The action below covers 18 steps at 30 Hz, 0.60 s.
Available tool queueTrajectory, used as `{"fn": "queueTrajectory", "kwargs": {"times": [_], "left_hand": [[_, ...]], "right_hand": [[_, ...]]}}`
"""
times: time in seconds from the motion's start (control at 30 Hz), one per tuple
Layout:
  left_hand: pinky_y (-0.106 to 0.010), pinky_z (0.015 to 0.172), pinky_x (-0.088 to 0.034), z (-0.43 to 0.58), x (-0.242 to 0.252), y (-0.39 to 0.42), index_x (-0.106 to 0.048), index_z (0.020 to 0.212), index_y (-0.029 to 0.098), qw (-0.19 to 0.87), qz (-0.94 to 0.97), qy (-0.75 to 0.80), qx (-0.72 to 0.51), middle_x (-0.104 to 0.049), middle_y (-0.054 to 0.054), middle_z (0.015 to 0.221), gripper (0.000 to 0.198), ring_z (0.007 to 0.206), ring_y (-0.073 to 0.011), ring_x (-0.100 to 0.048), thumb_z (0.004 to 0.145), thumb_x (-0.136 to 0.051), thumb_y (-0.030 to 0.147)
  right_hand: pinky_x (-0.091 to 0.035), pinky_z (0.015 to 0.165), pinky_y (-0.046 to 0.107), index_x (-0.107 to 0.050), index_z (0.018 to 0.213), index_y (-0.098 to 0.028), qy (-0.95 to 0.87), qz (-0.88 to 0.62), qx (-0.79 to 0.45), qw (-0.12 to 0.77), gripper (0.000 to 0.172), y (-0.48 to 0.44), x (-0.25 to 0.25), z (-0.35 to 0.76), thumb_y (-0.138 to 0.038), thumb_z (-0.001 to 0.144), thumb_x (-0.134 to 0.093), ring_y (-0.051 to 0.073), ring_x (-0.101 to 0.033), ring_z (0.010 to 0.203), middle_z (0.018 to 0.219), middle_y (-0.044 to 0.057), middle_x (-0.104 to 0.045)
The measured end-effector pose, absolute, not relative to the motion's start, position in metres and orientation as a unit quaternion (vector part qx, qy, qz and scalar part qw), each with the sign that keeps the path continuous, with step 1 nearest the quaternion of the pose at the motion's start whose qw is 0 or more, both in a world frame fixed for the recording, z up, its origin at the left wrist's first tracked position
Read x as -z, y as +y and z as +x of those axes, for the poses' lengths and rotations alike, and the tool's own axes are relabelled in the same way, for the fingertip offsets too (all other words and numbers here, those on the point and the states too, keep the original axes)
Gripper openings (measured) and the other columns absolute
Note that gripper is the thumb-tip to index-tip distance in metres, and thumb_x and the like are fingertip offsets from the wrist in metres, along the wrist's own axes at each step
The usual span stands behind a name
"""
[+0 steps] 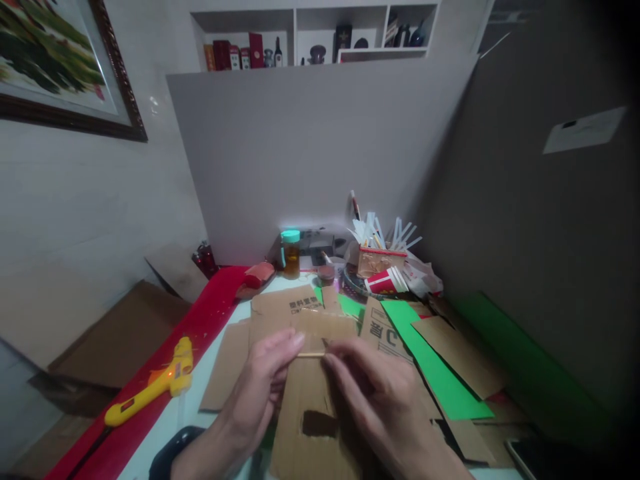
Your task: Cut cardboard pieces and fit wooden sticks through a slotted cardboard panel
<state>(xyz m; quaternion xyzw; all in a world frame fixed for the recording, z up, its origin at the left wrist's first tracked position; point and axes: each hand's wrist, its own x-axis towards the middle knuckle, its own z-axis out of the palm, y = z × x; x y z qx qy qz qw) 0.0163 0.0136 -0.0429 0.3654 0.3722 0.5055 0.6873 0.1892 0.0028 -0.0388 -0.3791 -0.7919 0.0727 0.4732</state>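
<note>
In the head view, a cardboard piece [305, 390] with a dark, roughly rectangular hole is held up in front of me. A thin pale stick [311, 355] lies crosswise over it. My left hand [255, 387] is closed on the cardboard's left edge, its thumb by the stick's left end and its other fingers partly hidden. At the other end, my right hand [377, 387] pinches the stick between thumb and index finger. Behind both hands lies a larger printed cardboard sheet [270, 313].
To the left, a yellow glue gun [150, 393] with an orange light rests on red cloth [200, 320]. Green sheets [440, 367] and cardboard offcuts [463, 353] are on the right. Farther back stand a bottle [291, 257], paper cups [385, 281] and a box of white strips [381, 261].
</note>
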Motion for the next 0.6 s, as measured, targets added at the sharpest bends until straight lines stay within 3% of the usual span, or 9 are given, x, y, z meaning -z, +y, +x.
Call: {"fn": "queueTrajectory", "kwargs": {"times": [0.1, 0.23, 0.33, 0.6], "left_hand": [[-0.014, 0.043, -0.021, 0.0151, 0.0439, 0.0133, -0.056, 0.074, 0.019, 0.677, 0.338, 0.378, -0.534, -0.032, 0.01, 0.057, 0.027, 0.047, -0.0049, -0.02, 0.081, -0.075, 0.036], [-0.015, 0.041, -0.017, 0.0152, 0.0439, 0.0145, -0.045, 0.066, 0.02, 0.671, 0.328, 0.384, -0.544, -0.024, 0.011, 0.051, 0.035, 0.045, -0.0056, -0.019, 0.083, -0.072, 0.035], [-0.016, 0.04, -0.016, 0.015, 0.0423, 0.0143, -0.043, 0.064, 0.02, 0.673, 0.346, 0.373, -0.537, -0.028, 0.011, 0.05, 0.038, 0.044, -0.0054, -0.022, 0.084, -0.072, 0.036], [-0.021, 0.053, -0.044, 0.0158, 0.036, 0.0097, -0.067, 0.087, 0.018, 0.665, 0.401, 0.355, -0.52, -0.058, 0.001, 0.066, 0.02, 0.061, -0.0134, -0.056, 0.087, -0.07, 0.038]], "right_hand": [[-0.043, 0.053, 0.021, -0.061, 0.086, -0.021, -0.781, -0.393, -0.088, 0.478, 0.014, 0.0036, 0.0394, 0.1902, -0.022, 0.098, -0.053, 0.011, -0.062, 0.055, 0.068, 0.0, -0.066], [-0.035, 0.045, 0.021, -0.059, 0.083, -0.021, -0.761, -0.414, -0.106, 0.488, 0.016, 0.0059, 0.0391, 0.1916, -0.023, 0.097, -0.054, 0.009, -0.049, 0.045, 0.058, -0.005, -0.052], [-0.034, 0.045, 0.022, -0.058, 0.083, -0.021, -0.762, -0.417, -0.114, 0.483, 0.014, 0.0066, 0.0375, 0.1938, -0.024, 0.097, -0.054, 0.009, -0.045, 0.045, 0.057, -0.006, -0.047], [-0.039, 0.054, 0.021, -0.058, 0.088, -0.022, -0.782, -0.394, -0.105, 0.472, 0.013, 0.0057, 0.0348, 0.1986, -0.021, 0.099, -0.052, 0.009, -0.052, 0.054, 0.068, -0.004, -0.057]]}}
